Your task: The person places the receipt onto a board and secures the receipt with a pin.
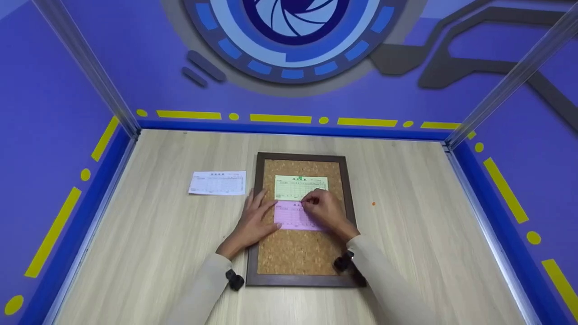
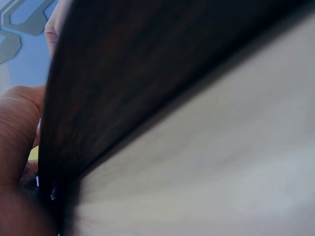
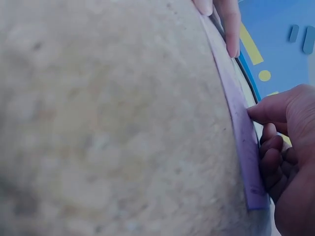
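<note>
The pink slip (image 1: 295, 216) is pressed onto the cork board (image 1: 298, 253) beneath the curled fingers of the right hand (image 1: 323, 208). Its left edge is steadied by the flat, extended fingers of the left hand (image 1: 255, 219). A green slip (image 1: 293, 187) is pinned just beyond the fingertips.

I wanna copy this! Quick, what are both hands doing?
Left hand: open, fingers flat, holding down the pink slip on the cork board.
Right hand: fingers curled, thumb pressing the slip's top edge.

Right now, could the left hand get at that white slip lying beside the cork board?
Probably yes: the left hand rests at the cork board's left edge, and only bare table separates it from the white slip.
</note>
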Motion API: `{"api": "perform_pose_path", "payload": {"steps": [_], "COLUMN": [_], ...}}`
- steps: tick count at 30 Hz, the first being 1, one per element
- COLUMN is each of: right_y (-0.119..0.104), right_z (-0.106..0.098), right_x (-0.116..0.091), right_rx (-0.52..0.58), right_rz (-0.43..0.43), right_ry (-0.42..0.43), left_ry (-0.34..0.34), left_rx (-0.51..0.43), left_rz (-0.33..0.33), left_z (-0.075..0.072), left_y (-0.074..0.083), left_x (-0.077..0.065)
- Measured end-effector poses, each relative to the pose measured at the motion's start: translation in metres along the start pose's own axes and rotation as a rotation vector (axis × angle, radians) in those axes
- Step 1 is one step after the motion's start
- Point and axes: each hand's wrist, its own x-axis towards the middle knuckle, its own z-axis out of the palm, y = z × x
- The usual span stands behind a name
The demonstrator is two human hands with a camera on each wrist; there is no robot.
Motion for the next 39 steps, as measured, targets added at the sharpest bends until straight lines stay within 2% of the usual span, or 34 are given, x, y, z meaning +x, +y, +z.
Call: {"api": "perform_pose_path", "payload": {"steps": [8,20,28,32,36,39], "right_y": [-0.0069,-0.0097,-0.0087,-0.0086,-0.0078,-0.0071], "right_z": [0.0020,0.0012,-0.0016,-0.0026,-0.0035,-0.0046], "right_x": [0.0046,0.0057,0.0070,0.0074,0.0082,0.0092], "right_rx": [-0.065,-0.078,-0.065,-0.050,-0.023,-0.008], "right_rz": [0.018,0.021,0.046,0.063,0.056,0.052], "right_ry": [-0.008,-0.016,-0.027,-0.029,-0.028,-0.039], "left_ry": [0.002,-0.008,-0.023,-0.014,-0.009,-0.017], "left_rx": [0.005,0.016,0.010,0.008,0.010,0.014], "left_rz": [-0.020,-0.043,-0.048,-0.029,-0.006,-0.018], "left_z": [0.0001,0.0030,0.0024,0.0015,0.0007,-0.0001], "left_y": [-0.0015,-0.0018,0.0001,0.0003,0.0007,0.0012], "left_x": [-0.0019,-0.0037,-0.0032,-0.0022,-0.0015,-0.0009]}}
